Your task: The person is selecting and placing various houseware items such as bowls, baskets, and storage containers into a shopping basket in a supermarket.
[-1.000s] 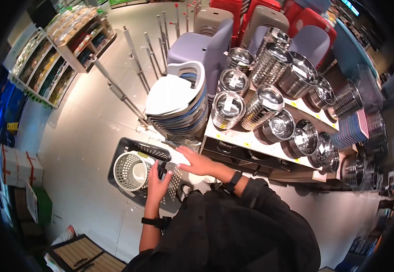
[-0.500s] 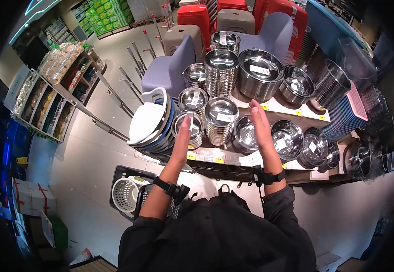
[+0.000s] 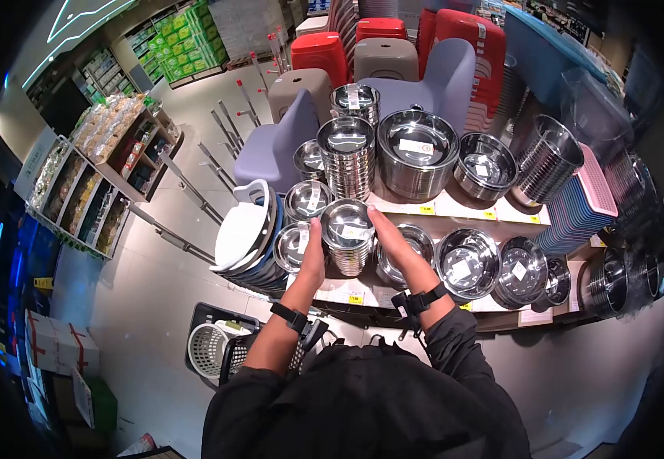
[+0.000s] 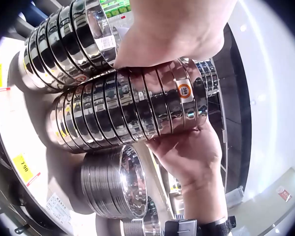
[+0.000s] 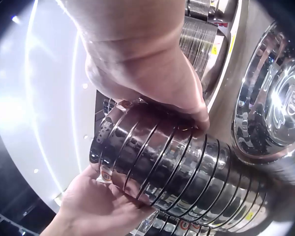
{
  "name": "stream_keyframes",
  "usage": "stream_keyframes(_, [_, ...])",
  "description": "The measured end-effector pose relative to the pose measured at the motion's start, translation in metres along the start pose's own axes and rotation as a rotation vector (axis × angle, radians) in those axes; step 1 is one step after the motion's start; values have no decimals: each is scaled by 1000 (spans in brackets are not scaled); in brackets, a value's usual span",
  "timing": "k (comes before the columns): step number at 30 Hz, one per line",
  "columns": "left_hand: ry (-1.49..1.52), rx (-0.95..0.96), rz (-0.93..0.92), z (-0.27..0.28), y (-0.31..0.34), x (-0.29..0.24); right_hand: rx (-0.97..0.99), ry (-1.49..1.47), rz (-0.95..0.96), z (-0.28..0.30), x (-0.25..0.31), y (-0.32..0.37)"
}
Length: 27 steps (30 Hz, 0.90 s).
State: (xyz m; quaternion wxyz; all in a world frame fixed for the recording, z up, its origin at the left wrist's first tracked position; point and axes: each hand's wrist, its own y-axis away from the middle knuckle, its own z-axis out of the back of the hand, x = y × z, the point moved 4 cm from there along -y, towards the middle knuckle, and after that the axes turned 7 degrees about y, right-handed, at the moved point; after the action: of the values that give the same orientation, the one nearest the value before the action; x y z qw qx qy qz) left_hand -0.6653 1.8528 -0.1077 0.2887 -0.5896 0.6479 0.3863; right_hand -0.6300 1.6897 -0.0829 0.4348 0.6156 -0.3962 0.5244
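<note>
A tall stack of steel basins stands between both hands. My left hand lies along its left side. On the opposite side is my right hand, touching the upper part of the stack. The wrist views show both hands curved against the metal wall; some fingers are hidden behind it. A white label with an orange circle is stuck on an upper basin. Wide, shallow steel basins stand beside the stack.
More steel basins crowd the shelf, with pink and blue baskets on the right. Nested chairs or stools with a white top stand left. A basket holding a white perforated basket is on the floor.
Both hands have come away from the floor basket, moved apart over the shelf, then closed in on the sides of the basin stack. The head view has shifted too.
</note>
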Motion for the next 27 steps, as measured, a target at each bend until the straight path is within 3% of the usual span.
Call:
stream_keyframes(8, [31, 39, -28, 2, -5, 7, 63, -75, -24, 1, -14, -10])
stream_keyframes(12, [57, 0, 50, 5, -3, 11, 34, -49, -43, 2, -8, -4])
stream_keyframes(15, [-22, 23, -7, -1, 0, 2, 70, -49, -65, 4, -9, -4])
stream_keyframes(17, [-37, 110, -57, 7, 1, -3, 20, -57, -18, 6, -6, -1])
stream_keyframes(18, [-33, 100, -51, 16, 4, -6, -95, -1, 35, 14, -18, -2])
stream_keyframes(21, [-249, -64, -266, 56, 27, -32, -425, 240, 310, 12, 15, 52])
stream_keyframes(22, [-233, -162, -263, 63, 39, -43, -459, 233, 341, 7, 17, 71])
stream_keyframes(24, [-209, -239, -260, 88, 49, -50, -261, 141, 341, -12, 1, 98])
stream_keyframes(27, [-185, -331, -135, 121, 52, -35, 100, 24, 17, -53, -45, 103])
